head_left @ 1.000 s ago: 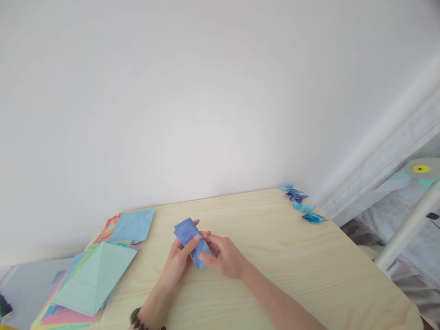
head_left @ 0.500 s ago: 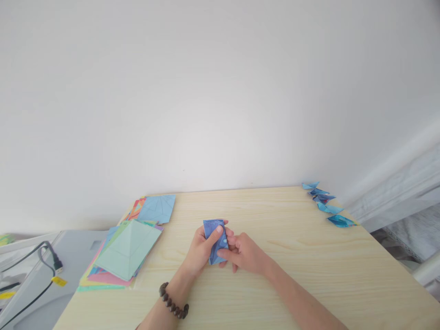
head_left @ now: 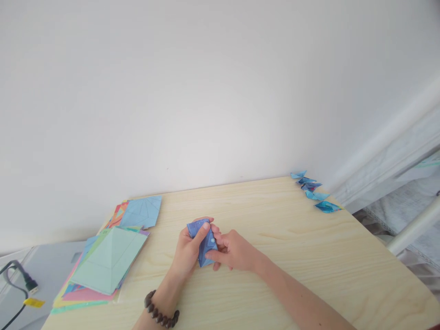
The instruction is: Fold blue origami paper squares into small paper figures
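The blue paper (head_left: 207,244), folded into a small packet, is sitting between the two hands over the middle of the tabletop (head_left: 271,224), well apart from its far edge; whether its underside is touching the wood cannot be told. Its long axis is running from the far left toward the near right, leaning only a little off straight away from the person.

The left hand (head_left: 186,251) is cradling it from the left, fingers wrapping beneath and the thumb pressing flat on top near the far end. The right hand (head_left: 239,251) is coming in from the right, its thumb pressing on the near part of the packet and its other fingers bending by the right long side, so it is grasping that side. Neither hand is nearer: both are touching the paper, the left covering more of it, and the two thumbs are pointing toward each other's side across the face.

A bracelet (head_left: 161,312) is circling the left wrist. A stack (head_left: 108,261) of coloured sheets is spreading along the tabletop's left edge, a pale blue sheet (head_left: 141,211) lying by the far left corner. Small folded pieces (head_left: 326,207) are lining the right edge by the far right corner.
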The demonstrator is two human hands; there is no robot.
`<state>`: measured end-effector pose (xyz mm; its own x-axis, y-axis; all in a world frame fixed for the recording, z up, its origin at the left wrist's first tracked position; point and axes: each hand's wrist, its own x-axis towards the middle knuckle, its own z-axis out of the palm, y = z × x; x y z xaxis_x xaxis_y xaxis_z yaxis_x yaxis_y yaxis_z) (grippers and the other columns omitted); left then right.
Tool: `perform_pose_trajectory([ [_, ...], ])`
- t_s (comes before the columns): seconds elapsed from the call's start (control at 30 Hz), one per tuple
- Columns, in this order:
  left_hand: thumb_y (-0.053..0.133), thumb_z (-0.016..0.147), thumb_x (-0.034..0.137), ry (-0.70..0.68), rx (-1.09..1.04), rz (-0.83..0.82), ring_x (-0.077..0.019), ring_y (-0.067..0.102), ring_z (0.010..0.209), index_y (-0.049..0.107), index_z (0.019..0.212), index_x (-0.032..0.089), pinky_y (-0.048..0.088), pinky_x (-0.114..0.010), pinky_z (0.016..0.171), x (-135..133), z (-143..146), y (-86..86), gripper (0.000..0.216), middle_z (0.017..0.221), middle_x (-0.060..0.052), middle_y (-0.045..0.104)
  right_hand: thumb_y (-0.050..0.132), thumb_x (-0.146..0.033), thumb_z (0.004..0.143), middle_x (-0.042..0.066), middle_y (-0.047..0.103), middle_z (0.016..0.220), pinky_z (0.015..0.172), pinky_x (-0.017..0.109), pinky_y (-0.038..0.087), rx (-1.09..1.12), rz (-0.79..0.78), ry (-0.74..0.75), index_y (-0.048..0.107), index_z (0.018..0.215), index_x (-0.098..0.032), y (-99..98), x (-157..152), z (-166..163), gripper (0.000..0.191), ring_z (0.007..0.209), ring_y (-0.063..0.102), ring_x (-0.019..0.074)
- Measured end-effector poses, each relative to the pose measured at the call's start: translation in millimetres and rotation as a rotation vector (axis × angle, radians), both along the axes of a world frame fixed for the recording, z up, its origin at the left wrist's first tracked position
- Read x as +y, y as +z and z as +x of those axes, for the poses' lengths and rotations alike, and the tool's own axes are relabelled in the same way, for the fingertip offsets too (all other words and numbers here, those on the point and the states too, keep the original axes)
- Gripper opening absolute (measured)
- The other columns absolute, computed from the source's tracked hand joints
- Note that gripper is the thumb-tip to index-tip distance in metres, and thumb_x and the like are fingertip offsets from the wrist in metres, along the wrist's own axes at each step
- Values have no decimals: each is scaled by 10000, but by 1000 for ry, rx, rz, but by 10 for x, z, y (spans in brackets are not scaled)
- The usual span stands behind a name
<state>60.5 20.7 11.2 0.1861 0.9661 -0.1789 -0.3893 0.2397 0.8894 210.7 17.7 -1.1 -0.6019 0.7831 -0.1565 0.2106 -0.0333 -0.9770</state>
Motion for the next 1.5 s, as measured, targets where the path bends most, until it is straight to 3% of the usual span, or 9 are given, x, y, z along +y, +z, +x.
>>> perform_pose_trajectory([
  [0.13,663,740,340,-19,33,3,-176,623,677,600,891,120,514,-283,622,-7,-23,-15,274,811,-89,666,516,-450,811,-2,594,663,482,179,462,11,55,35,550,755,-162,-17,-8,29,295,571,645,129],
  [0.43,658,746,323,-66,106,26,-183,620,677,639,838,111,513,-299,645,2,-91,-28,232,811,-96,677,420,-443,867,-38,467,423,378,168,356,-123,171,-7,407,518,-181,-28,-9,27,437,371,509,76],
  [0.77,677,736,308,-21,14,-98,-184,641,688,646,897,119,537,-312,655,18,-48,-3,250,802,-85,692,418,-419,870,-32,520,461,414,174,395,-154,148,25,451,558,-177,29,-6,33,396,411,559,90],
  [1.27,619,789,326,-109,10,-13,-182,630,706,600,989,111,540,-305,606,-2,-41,39,294,874,-118,670,469,-373,861,-15,554,513,471,167,423,-115,75,47,499,601,-155,29,19,50,341,502,619,114],
  [1.37,597,810,331,-77,14,0,-201,643,792,591,1043,124,544,-324,676,14,-40,33,312,955,-126,667,477,-377,859,-2,590,529,438,161,398,-75,37,19,527,610,-148,40,39,60,342,450,570,88],
  [1.5,579,823,340,4,77,46,-203,653,815,642,961,107,537,-301,711,38,-53,9,278,944,-123,681,471,-387,862,3,622,526,363,156,327,-63,-15,-24,557,653,-148,56,54,61,329,344,433,51],
])
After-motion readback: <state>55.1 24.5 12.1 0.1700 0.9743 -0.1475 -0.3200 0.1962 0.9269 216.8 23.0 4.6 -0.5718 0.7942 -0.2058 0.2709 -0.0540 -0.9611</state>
